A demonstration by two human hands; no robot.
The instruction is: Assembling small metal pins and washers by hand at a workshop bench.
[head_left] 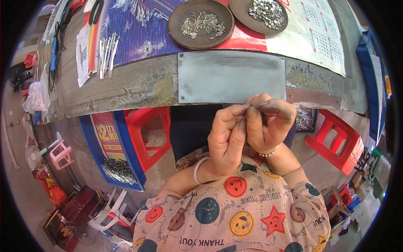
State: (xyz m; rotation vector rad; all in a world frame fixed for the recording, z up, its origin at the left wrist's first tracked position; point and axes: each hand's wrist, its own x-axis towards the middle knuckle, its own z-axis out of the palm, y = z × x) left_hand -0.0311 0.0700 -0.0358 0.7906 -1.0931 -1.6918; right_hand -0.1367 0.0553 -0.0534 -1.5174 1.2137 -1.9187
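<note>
My left hand point(228, 136) and my right hand point(270, 122) meet just off the near edge of the workbench, fingertips pinched together. Whatever sits between the fingers is too small or too hidden to make out. Right behind them lies a grey metal plate point(231, 75), screwed flat to the bench edge. Beyond it stands a round brown dish point(176, 31) with a heap of small metal pins point(201, 25). A second brown dish point(247, 22), to its right, holds small shiny round metal pieces point(267, 14).
Several slim metal strips point(108, 54) lie at the bench's left, near a blue-handled tool point(53, 56). Below the bench are a blue tray point(138, 176) of dark metal parts, a red stool point(133, 122) at left and another red stool point(352, 147) at right.
</note>
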